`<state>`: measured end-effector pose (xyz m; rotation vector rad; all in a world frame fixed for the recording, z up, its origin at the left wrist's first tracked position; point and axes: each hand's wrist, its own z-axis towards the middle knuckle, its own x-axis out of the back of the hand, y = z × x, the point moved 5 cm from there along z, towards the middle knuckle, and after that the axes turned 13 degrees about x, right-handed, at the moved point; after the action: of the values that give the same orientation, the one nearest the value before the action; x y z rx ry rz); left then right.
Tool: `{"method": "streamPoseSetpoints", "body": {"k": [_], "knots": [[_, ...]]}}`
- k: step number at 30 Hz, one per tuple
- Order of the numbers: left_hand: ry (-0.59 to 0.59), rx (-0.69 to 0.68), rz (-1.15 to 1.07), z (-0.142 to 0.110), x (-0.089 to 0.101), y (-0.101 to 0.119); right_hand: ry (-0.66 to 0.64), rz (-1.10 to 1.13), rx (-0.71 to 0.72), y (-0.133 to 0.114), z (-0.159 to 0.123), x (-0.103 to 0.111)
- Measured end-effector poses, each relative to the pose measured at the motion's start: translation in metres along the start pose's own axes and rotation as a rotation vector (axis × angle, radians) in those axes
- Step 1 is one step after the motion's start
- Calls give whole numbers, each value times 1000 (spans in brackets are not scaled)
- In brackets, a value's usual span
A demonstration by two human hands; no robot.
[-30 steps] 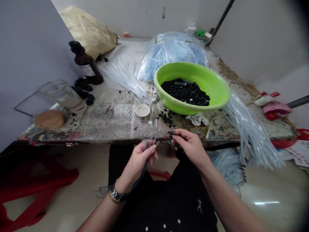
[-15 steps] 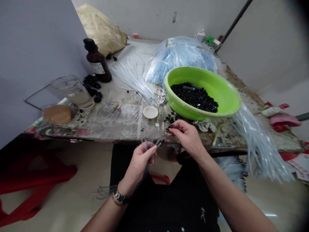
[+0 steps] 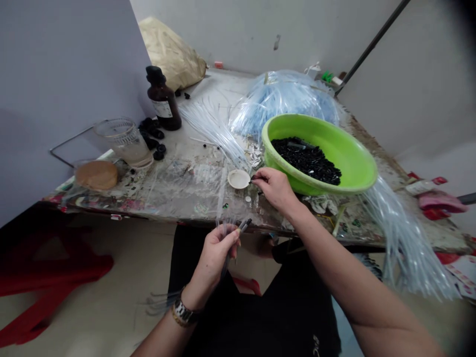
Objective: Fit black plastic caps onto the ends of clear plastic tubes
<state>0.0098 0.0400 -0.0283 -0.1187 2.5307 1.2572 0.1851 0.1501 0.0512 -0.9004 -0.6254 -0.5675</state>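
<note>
My left hand (image 3: 215, 250) is closed round a small bunch of thin clear tubes (image 3: 227, 225) whose ends point up toward the table edge; one dark-tipped tube sticks out to the right. My right hand (image 3: 273, 187) rests on the table with its fingertips pinched at the rim of a small white dish (image 3: 238, 179). What the pinch holds is too small to see. Just behind that hand stands a green basin (image 3: 349, 161) holding several small black pieces (image 3: 307, 158).
A dark brown bottle (image 3: 163, 101), a clear measuring cup (image 3: 124, 141) and a round tan lid (image 3: 96, 174) stand at the table's left. Bundles of clear tubes (image 3: 282, 96) lie behind the basin and spill off the right edge (image 3: 405, 238). A tan sack (image 3: 171, 52) sits at the back.
My right hand has left the tube bunch and reached forward onto the table to the white dish. The left hand has stayed put. The camera has tilted slightly.
</note>
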Motion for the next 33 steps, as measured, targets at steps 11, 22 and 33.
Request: {"method": "streamPoseSetpoints", "body": {"k": [11,22,33], "knots": [[48,0,-43,2,5,1,-185,-268,65,-1,19,-19],[33,-3,-34,4,7,-6,-390,-604,129,-15,32,-29],[33,-4,-10,4,7,-9,-349,-396,94,-18,32,-28]]}}
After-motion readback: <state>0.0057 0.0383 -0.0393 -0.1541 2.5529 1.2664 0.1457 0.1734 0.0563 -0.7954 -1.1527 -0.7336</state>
